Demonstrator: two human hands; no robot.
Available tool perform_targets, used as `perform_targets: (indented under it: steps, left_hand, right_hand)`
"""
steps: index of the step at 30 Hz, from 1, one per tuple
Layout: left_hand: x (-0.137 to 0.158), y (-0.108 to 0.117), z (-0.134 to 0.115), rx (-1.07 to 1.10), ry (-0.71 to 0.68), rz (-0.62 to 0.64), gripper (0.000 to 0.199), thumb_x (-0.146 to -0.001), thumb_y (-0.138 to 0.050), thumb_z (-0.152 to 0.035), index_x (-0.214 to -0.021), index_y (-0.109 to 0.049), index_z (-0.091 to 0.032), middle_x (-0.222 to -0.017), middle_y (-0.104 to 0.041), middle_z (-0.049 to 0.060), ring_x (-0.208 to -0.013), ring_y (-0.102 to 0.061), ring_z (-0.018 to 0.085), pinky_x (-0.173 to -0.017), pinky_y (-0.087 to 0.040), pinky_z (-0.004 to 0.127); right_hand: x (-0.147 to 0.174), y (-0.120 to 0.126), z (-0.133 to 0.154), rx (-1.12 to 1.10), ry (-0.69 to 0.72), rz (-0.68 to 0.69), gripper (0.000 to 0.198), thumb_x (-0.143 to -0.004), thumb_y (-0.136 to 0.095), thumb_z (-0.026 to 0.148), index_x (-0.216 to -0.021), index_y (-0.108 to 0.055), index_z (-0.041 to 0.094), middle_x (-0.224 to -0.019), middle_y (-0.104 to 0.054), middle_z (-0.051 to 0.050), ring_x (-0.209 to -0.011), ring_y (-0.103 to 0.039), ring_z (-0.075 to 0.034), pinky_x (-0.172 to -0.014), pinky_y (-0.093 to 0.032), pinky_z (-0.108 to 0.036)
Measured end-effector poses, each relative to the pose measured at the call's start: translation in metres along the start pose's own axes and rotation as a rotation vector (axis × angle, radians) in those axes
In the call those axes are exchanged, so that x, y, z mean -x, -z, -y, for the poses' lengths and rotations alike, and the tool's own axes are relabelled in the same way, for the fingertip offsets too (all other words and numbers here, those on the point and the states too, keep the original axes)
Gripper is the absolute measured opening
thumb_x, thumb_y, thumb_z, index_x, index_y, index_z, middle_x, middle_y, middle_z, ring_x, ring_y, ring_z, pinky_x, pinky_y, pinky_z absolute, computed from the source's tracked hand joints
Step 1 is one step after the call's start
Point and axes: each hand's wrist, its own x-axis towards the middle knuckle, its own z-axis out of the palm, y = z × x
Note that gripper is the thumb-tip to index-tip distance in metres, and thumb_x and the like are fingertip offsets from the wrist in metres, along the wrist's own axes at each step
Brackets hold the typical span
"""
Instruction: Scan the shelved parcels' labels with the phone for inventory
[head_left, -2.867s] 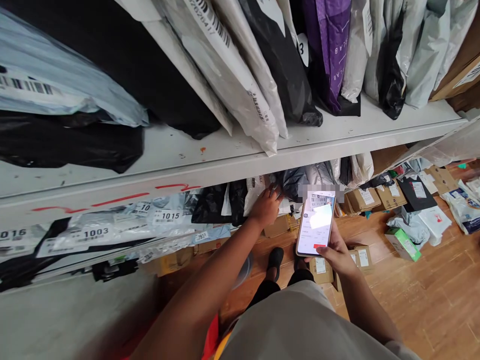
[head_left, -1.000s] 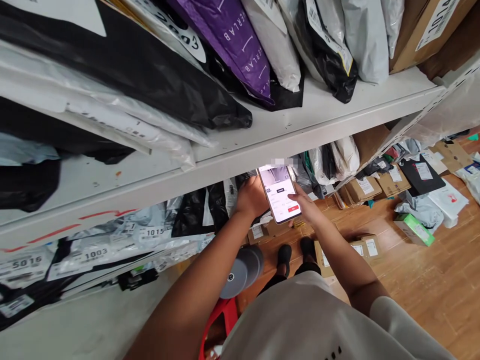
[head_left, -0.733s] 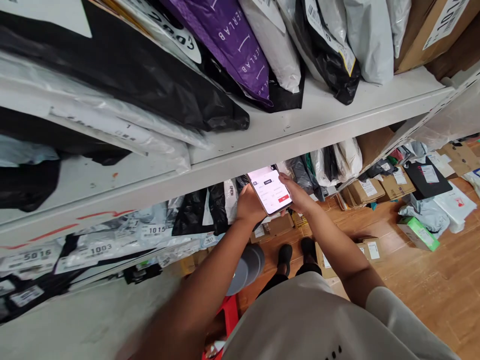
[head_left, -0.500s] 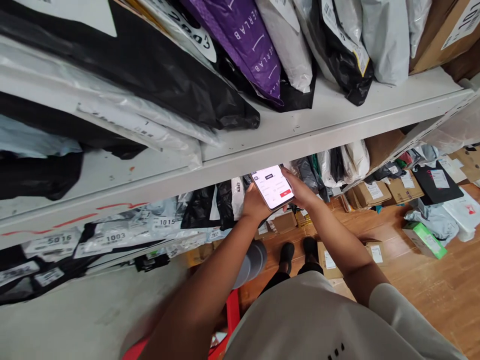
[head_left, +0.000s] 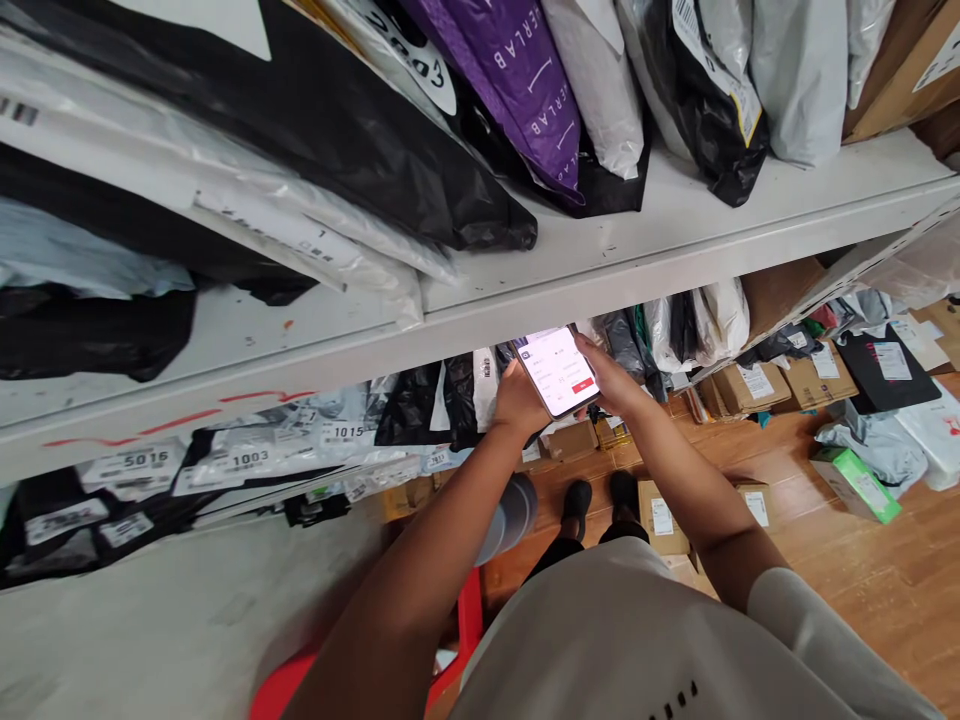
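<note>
A smartphone (head_left: 553, 372) with a lit white screen and a red button on it is held in front of my body, below the edge of the upper shelf. My left hand (head_left: 519, 400) grips its left side, the fingers mostly hidden behind it. Along the right side my right hand (head_left: 606, 378) is closed on the phone too, with the thumb at its upper right edge. The writing on the screen is too small to read.
The upper shelf (head_left: 525, 295) holds several black, white and grey parcel bags and a purple bag (head_left: 525, 90). Numbered parcels (head_left: 251, 457) lie on the shelf below. Cardboard boxes (head_left: 814, 380) and a green box (head_left: 855, 485) are on the wooden floor. A red stool-like object (head_left: 289, 685) stands at lower left.
The view has shifted slightly, so shelves and parcels appear a little further right. Both hands still hold the phone. A dark pop-up label on its screen is gone.
</note>
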Motion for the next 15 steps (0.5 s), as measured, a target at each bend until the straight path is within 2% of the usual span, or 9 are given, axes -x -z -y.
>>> perform_targets:
  steps: [15]
  left_hand:
    - [0.0003, -0.0073, 0.0065, 0.025, -0.035, -0.067, 0.048, -0.081, -0.065, -0.034, -0.125, -0.069, -0.016, -0.135, -0.068, 0.012, -0.128, -0.060, 0.031, -0.113, -0.043, 0.043]
  right_hand:
    - [0.0043, -0.0008, 0.0069, 0.015, 0.006, -0.003, 0.045, -0.093, -0.052, 0.058, -0.125, -0.052, 0.026, -0.093, -0.068, -0.002, -0.054, -0.063, -0.015, -0.033, -0.048, -0.023]
